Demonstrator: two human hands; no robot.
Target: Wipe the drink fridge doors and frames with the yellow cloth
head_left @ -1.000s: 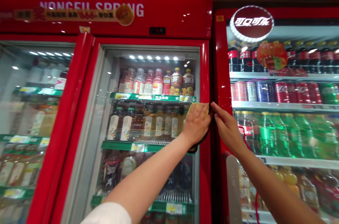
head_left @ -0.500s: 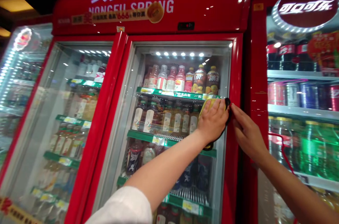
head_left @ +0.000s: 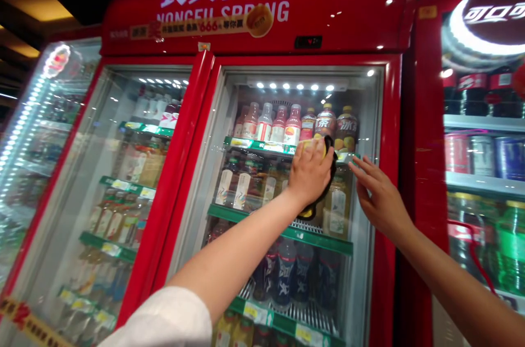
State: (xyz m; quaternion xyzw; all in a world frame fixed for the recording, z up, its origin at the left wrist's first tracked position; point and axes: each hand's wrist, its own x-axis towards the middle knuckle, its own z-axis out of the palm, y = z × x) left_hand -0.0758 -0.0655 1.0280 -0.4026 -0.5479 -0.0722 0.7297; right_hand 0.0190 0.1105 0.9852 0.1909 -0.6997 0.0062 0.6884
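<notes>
My left hand presses a yellow cloth with black edging against the right-hand glass door of a red drinks fridge. Its fingers lie over the cloth and hide most of it. To the right, my right hand is held up with fingers stretched out and holding nothing, its fingertips at the glass near the door's right side. Whether they touch the pane I cannot tell. Behind the glass, bottles stand in rows on shelves with green label strips.
A red door post divides this door from the left glass door. On the right is another fridge with cans and green bottles. A further lit fridge stands at the far left.
My left hand has slid leftward across the glass with the cloth. My right hand has come off the red door frame to over the glass, fingers more spread. The view has shifted left.
</notes>
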